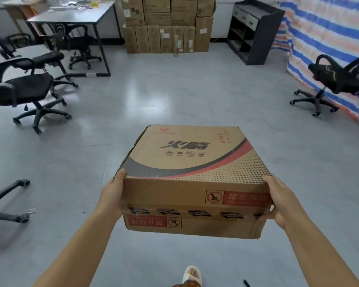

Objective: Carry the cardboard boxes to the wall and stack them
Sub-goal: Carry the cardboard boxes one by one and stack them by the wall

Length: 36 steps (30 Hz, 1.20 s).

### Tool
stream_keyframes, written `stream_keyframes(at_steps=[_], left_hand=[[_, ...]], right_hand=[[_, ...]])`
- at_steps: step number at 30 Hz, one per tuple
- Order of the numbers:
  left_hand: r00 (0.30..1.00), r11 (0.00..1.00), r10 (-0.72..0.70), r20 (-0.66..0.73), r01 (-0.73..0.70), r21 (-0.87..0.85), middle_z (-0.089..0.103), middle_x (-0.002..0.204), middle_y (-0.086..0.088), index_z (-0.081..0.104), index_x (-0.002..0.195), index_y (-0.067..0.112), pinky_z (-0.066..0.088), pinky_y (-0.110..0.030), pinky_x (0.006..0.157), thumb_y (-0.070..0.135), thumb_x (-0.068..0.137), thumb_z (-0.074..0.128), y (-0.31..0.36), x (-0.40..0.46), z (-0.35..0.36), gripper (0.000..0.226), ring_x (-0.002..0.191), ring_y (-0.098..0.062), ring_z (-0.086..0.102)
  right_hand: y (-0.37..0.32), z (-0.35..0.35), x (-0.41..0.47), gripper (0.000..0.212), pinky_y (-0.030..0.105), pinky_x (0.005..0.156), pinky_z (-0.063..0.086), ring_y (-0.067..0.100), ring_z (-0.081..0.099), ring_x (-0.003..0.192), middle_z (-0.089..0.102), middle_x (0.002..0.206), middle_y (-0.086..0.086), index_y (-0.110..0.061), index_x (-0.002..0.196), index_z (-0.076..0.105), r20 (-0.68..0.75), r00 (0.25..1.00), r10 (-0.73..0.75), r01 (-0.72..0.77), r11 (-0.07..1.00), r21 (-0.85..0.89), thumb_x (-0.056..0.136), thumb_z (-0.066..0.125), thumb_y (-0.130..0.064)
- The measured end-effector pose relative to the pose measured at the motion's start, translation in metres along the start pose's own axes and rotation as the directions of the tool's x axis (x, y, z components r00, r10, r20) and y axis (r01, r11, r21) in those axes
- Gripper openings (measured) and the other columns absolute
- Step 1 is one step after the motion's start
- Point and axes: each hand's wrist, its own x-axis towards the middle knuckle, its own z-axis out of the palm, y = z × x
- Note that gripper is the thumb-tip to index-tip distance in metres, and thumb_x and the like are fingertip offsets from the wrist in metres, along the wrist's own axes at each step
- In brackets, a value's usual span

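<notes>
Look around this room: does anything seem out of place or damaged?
Yes. A piece of a chair lies on the floor at the left edge, with a scrap of litter beside it. The carried box looks sound.

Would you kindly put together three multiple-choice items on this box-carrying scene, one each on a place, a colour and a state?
1. Where is the stack of boxes?
A. against the far wall, between the table and the dark cabinet
B. on the table
C. beside the striped tarp

2. What colour is the curved band on the carried box?
A. green
B. red and black
C. blue

3. How is the carried box held?
A. under one arm
B. resting on the floor
C. off the floor, left hand and right hand gripping its sides

Answers: 1 A, the stack stands ahead by the wall; 2 B, the lid print shows it; 3 C, floor shows beneath the box.
</notes>
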Motion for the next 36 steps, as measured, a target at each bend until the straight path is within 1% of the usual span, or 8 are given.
stream_keyframes(at_steps=[6,9,13,19,23,28,33,36], left_hand=[[0.998,0.999,-0.003,-0.057,0.001,-0.036,0.047,0.107,-0.003,0.046,0.112,0.018,0.047,-0.058,0.087,0.043,0.096,0.049,0.050,0.055,0.054,0.030,0.102,-0.027,0.044],[0.996,0.999,0.020,-0.084,-0.023,-0.039,0.048,0.100,-0.002,0.045,0.112,0.017,0.047,-0.052,0.081,0.042,0.096,0.048,0.081,0.093,0.076,0.030,0.099,-0.026,0.043],[0.994,0.998,0.041,-0.098,-0.046,-0.047,0.045,0.112,-0.003,0.045,0.114,0.017,0.046,-0.054,0.081,0.042,0.096,0.048,0.128,0.156,0.103,0.031,0.100,-0.024,0.042],[0.996,0.998,0.062,-0.066,-0.064,-0.027,0.043,0.114,-0.003,0.043,0.112,0.017,0.044,-0.053,0.076,0.041,0.096,0.048,0.231,0.256,0.149,0.029,0.101,-0.024,0.041],[0.996,0.996,0.084,-0.031,-0.084,0.001,0.046,0.099,-0.002,0.043,0.112,0.016,0.045,-0.052,0.078,0.041,0.096,0.048,0.294,0.314,0.185,0.029,0.098,-0.026,0.042],[0.995,0.995,0.095,0.035,-0.096,0.027,0.046,0.085,0.006,0.046,0.110,0.017,0.048,-0.045,0.069,0.041,0.097,0.047,0.344,0.372,0.240,0.028,0.077,-0.017,0.047],[0.998,0.998,0.060,0.018,-0.060,0.036,0.046,0.086,0.005,0.044,0.112,0.018,0.046,-0.049,0.073,0.042,0.097,0.047,0.389,0.438,0.299,0.029,0.094,-0.025,0.043],[0.999,0.999,0.050,-0.001,-0.050,0.013,0.046,0.101,0.000,0.043,0.114,0.017,0.046,-0.051,0.075,0.042,0.097,0.046,0.419,0.477,0.343,0.030,0.098,-0.024,0.041]], right_hand=[[-0.070,0.032,0.089,0.021,0.053,0.067,0.053,0.014,0.052,0.085,0.056,0.097,-0.009,-0.032,0.110,0.054,0.040,0.999,-0.027,0.028,0.999,-0.024,0.099,0.037,-0.031],[-0.097,0.062,0.133,0.022,0.052,0.067,0.053,0.014,0.051,0.083,0.055,0.095,-0.010,-0.031,0.111,0.055,0.060,0.998,-0.033,0.034,0.999,-0.027,0.100,0.036,-0.029],[-0.133,0.110,0.196,0.024,0.058,0.069,0.053,0.015,0.052,0.085,0.056,0.097,-0.010,-0.033,0.112,0.055,0.069,0.996,-0.048,0.050,0.999,-0.023,0.098,0.036,-0.030],[-0.204,0.187,0.283,0.026,0.056,0.069,0.052,0.023,0.052,0.093,0.056,0.101,-0.007,-0.033,0.117,0.054,0.049,0.998,-0.032,0.031,0.999,0.015,0.099,0.037,-0.031],[-0.245,0.223,0.331,0.027,0.058,0.072,0.053,0.016,0.054,0.087,0.058,0.101,-0.008,-0.032,0.119,0.055,0.019,1.000,-0.016,0.015,0.998,0.058,0.098,0.038,-0.032],[-0.293,0.247,0.395,0.028,0.053,0.068,0.052,0.015,0.054,0.085,0.058,0.099,-0.008,-0.030,0.119,0.056,-0.045,0.999,-0.010,0.014,0.996,0.088,0.098,0.038,-0.030],[-0.341,0.278,0.479,0.024,0.063,0.079,0.049,0.013,0.052,0.084,0.058,0.096,-0.009,-0.031,0.115,0.056,-0.037,0.999,-0.008,0.011,0.997,0.077,0.099,0.037,-0.029],[-0.376,0.294,0.541,0.025,0.058,0.074,0.050,0.013,0.053,0.083,0.058,0.096,-0.008,-0.029,0.114,0.057,-0.015,1.000,-0.008,0.009,0.997,0.072,0.099,0.037,-0.029]])
